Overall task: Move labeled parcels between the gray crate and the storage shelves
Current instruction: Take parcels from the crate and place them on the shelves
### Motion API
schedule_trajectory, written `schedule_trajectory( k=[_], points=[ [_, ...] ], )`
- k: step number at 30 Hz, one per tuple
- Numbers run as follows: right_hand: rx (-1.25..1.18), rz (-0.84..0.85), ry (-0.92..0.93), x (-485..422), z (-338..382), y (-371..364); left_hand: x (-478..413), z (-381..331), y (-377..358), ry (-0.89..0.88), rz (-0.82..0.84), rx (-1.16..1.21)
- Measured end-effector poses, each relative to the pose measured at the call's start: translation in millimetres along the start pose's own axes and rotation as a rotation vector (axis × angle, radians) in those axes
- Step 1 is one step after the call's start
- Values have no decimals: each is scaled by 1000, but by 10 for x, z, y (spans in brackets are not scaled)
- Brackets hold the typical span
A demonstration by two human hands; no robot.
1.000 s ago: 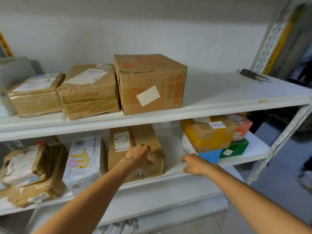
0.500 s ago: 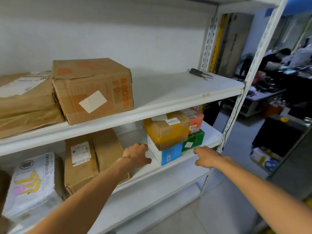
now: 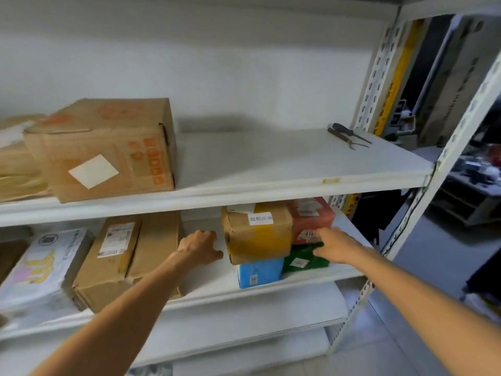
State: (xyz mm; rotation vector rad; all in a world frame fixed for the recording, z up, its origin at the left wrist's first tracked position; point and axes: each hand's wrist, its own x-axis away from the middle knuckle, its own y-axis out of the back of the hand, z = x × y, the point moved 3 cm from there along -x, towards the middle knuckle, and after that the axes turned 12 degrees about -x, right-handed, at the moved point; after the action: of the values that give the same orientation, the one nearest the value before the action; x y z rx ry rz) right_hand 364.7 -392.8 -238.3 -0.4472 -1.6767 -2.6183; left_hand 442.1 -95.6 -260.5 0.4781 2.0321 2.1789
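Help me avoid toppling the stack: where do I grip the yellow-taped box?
Grip the yellow-taped box likely by its free left wall and front face, coming from the front: the red box crowds its right side; it sits atop the blue box.

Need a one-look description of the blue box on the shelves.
On the white rack, go to the lower parcel shelf, right end. The blue box sits under the yellow-taped brown box, left of the green box; it is the only blue parcel there.
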Motion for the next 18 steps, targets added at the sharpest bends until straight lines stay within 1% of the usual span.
schedule_trajectory(
  k=[3, 5, 7, 10, 13, 16, 18],
  points=[
    [-104, -4, 41, -141, -118, 102, 13, -57, -31, 67, 36, 29],
    [-226, -43, 91, -191, -44, 128, -21, -62, -12, 82, 25, 117],
    [-376, -62, 121, -232, 54, 165, -54, -120, 57, 100, -17, 282],
    [-495, -62, 165, -257, 265, 165, -57, -264, 220, 95, -57, 553],
    [-584, -15, 179, -326, 392, 98, -102, -384, 274, 92, -11, 748],
    [-662, 38, 162, -397, 466, 38, -173, -407, 184, 148, 62, 914],
    [-695, 45, 150, -434, 487, 4, -211, -392, 107, 197, 91, 1104]
  ],
)
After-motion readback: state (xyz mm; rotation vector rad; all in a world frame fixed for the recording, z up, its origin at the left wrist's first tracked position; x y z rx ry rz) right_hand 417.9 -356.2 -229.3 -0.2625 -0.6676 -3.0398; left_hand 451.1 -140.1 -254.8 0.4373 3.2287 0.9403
